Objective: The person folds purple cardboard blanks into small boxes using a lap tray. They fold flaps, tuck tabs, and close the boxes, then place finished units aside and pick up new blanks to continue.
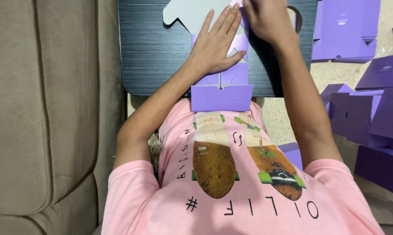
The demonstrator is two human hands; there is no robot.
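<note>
Left hand (216, 45) lies flat, fingers spread, on an unfolded purple carton (221, 96); right hand (268, 19) pinches its flap.

The flat purple cardboard box blank (221, 96) looks matt and smooth, its grey unprinted side (192, 11) dull like raw paperboard, and it lies on a dark rectangular board with a fine ribbed wood-grain finish (155, 56) showing a faint sheen. The folded purple cardboard boxes (375, 109) at the side share that matt paper surface, the beige sofa cushion (40, 109) is soft, suede-like cloth, and the pink cotton-like T-shirt (231, 204) carries a smooth print
</note>
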